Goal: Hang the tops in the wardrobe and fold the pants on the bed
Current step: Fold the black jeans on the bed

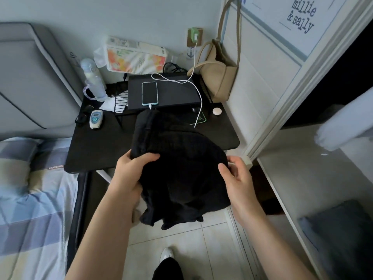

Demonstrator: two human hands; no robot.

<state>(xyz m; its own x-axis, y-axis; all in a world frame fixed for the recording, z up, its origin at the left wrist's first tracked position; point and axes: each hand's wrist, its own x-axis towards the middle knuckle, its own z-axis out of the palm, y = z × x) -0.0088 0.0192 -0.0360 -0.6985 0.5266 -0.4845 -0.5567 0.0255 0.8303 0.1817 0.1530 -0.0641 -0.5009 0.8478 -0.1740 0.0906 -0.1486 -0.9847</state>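
We hold a black knitted garment (pixel 181 168) bunched in mid-air, above the near edge of the black worktop (pixel 96 146) and the tiled floor (pixel 212 239); whether it is a top or pants we cannot tell from this view. Our left hand (pixel 133 168) grips its upper left edge, fingers curled over the fabric. Our right hand (pixel 238 176) touches the right edge, fingers loosely bent; a firm grip there is not evident. The garment has no hanger in it and shows no clean fold. Beyond it the worktop carries a phone (pixel 149 92) on a charging cable (pixel 193 63), a water bottle (pixel 92 77) and a tissue pack (pixel 135 57); a beige bag (pixel 218 77) hangs at the wall. The bed (pixel 30 199) lies to our left with striped bedding, no folded pants visible on the part shown. The wardrobe (pixel 302 178) stands open to our right, a pale garment (pixel 347 126) hanging inside. Judgement: this item is unfinished; how many remain is unknown.
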